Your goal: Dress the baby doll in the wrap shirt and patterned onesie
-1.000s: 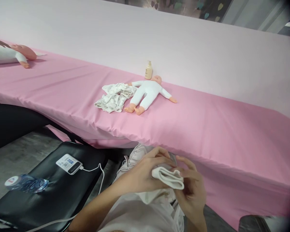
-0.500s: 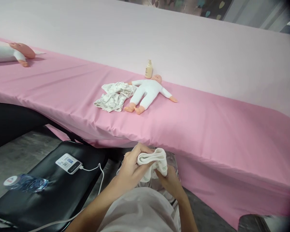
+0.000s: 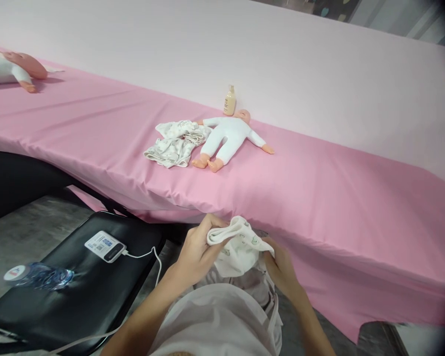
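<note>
Between my hands, over my lap, is a small white patterned baby garment, partly folded; its exact kind does not show. My left hand grips its rolled upper left edge. With closed fingers my right hand pulls its right edge outward. A baby doll in a white suit lies on its back on the pink-covered table, its feet toward me. Patterned baby clothes are heaped beside it, against its arm. Behind its head stands a pump bottle of pale yellow liquid.
A second doll lies at the far left of the table. On the black chair at my left are a plastic water bottle and a white device with a cable. A pale wall rises behind the table.
My right hand has moved to the right and drawn the garment's edge out, so the cloth is spread wider. My left hand keeps its grip, slightly higher and further left.
</note>
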A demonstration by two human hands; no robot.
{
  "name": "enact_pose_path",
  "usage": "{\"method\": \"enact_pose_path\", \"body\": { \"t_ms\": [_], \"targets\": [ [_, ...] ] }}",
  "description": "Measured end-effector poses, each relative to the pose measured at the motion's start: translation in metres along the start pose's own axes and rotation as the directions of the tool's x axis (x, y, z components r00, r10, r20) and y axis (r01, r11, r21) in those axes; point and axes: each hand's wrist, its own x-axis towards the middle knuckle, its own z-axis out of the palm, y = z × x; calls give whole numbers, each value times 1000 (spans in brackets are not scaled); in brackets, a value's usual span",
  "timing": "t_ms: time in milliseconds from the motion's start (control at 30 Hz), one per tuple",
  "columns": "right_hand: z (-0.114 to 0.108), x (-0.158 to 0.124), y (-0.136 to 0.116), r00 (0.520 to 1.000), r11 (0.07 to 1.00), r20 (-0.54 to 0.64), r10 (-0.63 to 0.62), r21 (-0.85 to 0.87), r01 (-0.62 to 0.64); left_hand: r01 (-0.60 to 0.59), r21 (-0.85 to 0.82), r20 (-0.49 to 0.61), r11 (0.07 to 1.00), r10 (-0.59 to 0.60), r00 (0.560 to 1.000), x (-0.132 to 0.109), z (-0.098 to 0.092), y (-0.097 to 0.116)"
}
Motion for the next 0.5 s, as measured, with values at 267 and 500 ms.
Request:
{"method": "enact_pose_path", "body": {
  "t_ms": [267, 500],
  "targets": [
    [-14, -26, -10, 925, 883, -43, -377, -319, 345, 14, -118, 15, 993, -12, 1000, -7, -3, 3],
    [-71, -34, -36, 936, 816, -48, -348, -507, 277, 117, -250, 101, 961, -95, 990, -10, -9, 3]
  ]
}}
